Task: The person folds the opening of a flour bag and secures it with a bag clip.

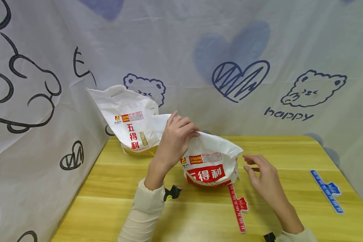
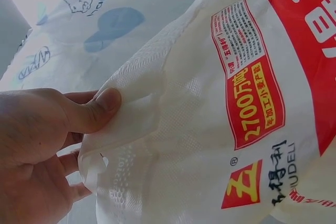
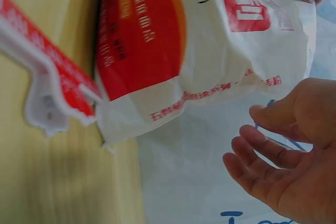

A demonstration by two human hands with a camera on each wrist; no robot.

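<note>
A white flour bag with a red label [image 1: 207, 173] stands on the table, its top edge folded and creased. My left hand [image 1: 177, 139] pinches that top edge at its left corner; in the left wrist view the thumb [image 2: 107, 102] presses on the white woven plastic from the front. Just off the bag's right side, my right hand [image 1: 264, 178] hangs with loosely bent fingers and holds nothing. In the right wrist view its fingers [image 3: 252, 163] are apart from the bag.
A second white flour bag [image 1: 136, 117] with a gold base stands behind to the left. One red ruler [image 1: 237, 210] lies in front of the nearer bag, its far end at the bag's base. Farther right on the wooden table [image 1: 278, 146] is a blue ruler [image 1: 326, 191]. Printed cloth hangs behind.
</note>
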